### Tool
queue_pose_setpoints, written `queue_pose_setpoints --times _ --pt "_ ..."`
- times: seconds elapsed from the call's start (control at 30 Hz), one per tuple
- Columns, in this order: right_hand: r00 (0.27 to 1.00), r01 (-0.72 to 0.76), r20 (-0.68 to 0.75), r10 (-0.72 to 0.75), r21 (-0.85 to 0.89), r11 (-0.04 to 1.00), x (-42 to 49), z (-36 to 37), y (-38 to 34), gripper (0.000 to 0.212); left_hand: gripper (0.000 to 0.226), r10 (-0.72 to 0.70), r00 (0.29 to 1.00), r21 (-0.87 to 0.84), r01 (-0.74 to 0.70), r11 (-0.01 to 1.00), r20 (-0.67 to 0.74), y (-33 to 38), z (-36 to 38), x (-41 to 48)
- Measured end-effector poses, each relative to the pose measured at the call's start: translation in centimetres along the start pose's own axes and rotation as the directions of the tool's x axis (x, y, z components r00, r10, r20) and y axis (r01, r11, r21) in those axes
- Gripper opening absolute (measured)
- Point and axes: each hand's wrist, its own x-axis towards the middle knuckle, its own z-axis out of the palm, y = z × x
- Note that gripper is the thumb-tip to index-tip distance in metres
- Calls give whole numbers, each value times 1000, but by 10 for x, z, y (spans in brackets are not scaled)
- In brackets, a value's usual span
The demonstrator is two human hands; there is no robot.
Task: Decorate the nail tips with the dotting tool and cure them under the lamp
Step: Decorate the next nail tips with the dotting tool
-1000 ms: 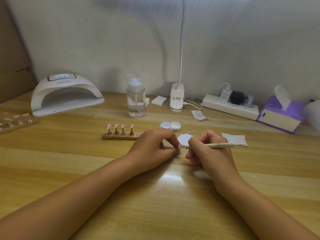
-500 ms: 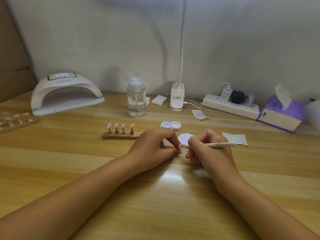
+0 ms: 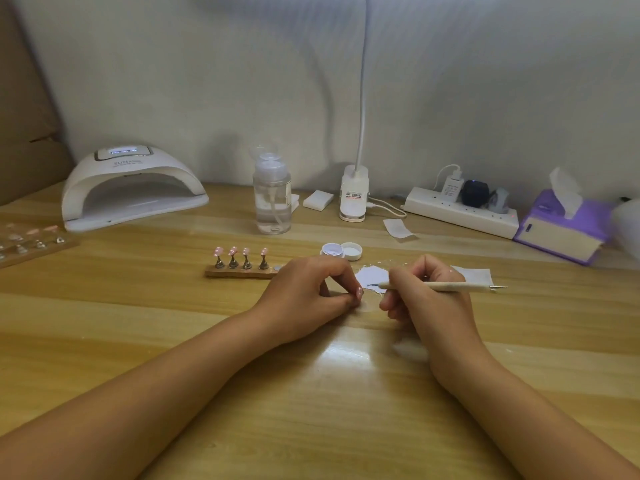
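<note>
My left hand point(image 3: 308, 292) pinches a small pink nail tip point(image 3: 359, 291) between thumb and forefinger, low over the table. My right hand point(image 3: 426, 296) grips a wooden dotting tool point(image 3: 446, 286) like a pen, its metal point lying on a white paper square point(image 3: 371, 276) just right of the nail tip. A wooden holder point(image 3: 239, 271) behind my left hand carries several pink nail tips on metal stands. The white curing lamp point(image 3: 131, 188) sits at the back left, its mouth facing me.
An open small jar point(image 3: 331, 250) and its lid point(image 3: 352, 251) stand behind my hands. Further back are a clear pump bottle point(image 3: 272, 199), a desk lamp base point(image 3: 353, 195), a power strip point(image 3: 460, 211) and a purple tissue box point(image 3: 561, 230). Another nail holder point(image 3: 31, 242) lies far left.
The dotting tool's point has drawn slightly away from the nail tip toward the paper. Both hands otherwise stay in place.
</note>
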Motion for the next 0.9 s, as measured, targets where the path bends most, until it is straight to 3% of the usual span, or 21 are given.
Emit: queue_pose_setpoints --times 0.13,0.23,0.33,0.5,0.6,0.77,0.9 --pt "984 92 -164 -66 160 983 0 -5 -3 27 22 -7 1000 -23 7 1000 -5 -1 0 0" --pt "959 179 -245 -140 142 974 4 -12 -8 22 24 -13 1000 -21 13 1000 -7 0 0 0" --pt "966 161 -211 -151 30 987 10 -17 -5 18 26 -12 1000 -20 12 1000 -10 0 0 0" --pt "992 2 -125 -26 -187 982 16 -21 6 14 29 -1 1000 -16 1 1000 -15 1 0 0" --pt "996 6 -87 -34 -303 953 16 -20 8 17 31 10 1000 -9 -10 1000 -18 0 0 -1" --pt "999 18 -27 -30 -373 928 16 -16 9 17 29 19 1000 1 -19 1000 -22 0 1 0" --pt "997 28 -58 -53 -371 928 18 -17 9 18 31 16 1000 -4 -16 1000 -24 -1 1 1"
